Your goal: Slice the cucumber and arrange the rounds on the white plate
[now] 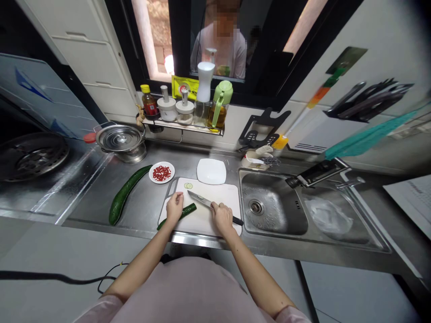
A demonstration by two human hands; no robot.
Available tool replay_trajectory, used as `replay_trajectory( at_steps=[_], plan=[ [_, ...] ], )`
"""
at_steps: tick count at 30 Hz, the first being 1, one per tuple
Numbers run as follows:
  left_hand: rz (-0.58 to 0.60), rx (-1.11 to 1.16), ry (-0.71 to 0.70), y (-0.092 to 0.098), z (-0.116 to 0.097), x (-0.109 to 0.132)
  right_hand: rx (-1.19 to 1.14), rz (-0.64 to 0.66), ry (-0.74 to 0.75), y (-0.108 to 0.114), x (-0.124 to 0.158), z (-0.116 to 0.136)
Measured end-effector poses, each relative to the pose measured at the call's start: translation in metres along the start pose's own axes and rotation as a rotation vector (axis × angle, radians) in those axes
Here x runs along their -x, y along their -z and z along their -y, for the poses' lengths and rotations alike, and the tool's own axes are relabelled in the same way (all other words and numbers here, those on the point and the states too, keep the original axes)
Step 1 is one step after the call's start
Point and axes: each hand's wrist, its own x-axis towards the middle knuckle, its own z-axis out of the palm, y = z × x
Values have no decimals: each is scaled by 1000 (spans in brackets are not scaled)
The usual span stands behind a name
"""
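My right hand (222, 217) is wrapped round the dark handle of a kitchen knife (202, 200), its blade pointing left over the white cutting board (208, 226). A pale cucumber slice appears to cling to the blade. My left hand (174, 208) has its fingers curled together, above a cut length of cucumber (189, 209); what they hold, if anything, is hidden. That cucumber lies aslant on the board, its middle behind my left hand and wrist. A couple of thin cucumber slices (188, 185) rest near the board's far edge.
A whole cucumber (128, 193) and a plate of chopped red pieces (162, 172) lie left of the board. Behind it is a white square plate (211, 171). The sink (274, 226) adjoins on the right. Bottles and jars stand on a rack (188, 127) below the window.
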Motion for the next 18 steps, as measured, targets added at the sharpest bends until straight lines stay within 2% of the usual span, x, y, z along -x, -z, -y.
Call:
replay_trajectory(
  at_steps=[2, 4, 7, 11, 14, 18],
  plan=[
    [-51, 55, 34, 3, -5, -11, 16, -48, 14, -1, 1, -3],
    [-24, 58, -5, 5, -11, -21, 29, -83, 24, -2, 2, -4],
    [116, -2, -134, 8, -22, -31, 41, -132, 46, -4, 3, -5],
    [335, -149, -281, 6, -34, -32, 51, -183, 96, -5, 2, -5],
    [430, -246, -303, 3, -39, -28, 67, -213, 125, -6, 2, -7],
    [486, -269, -271, 0, -39, -27, 90, -227, 151, -9, 2, -11]
  ],
)
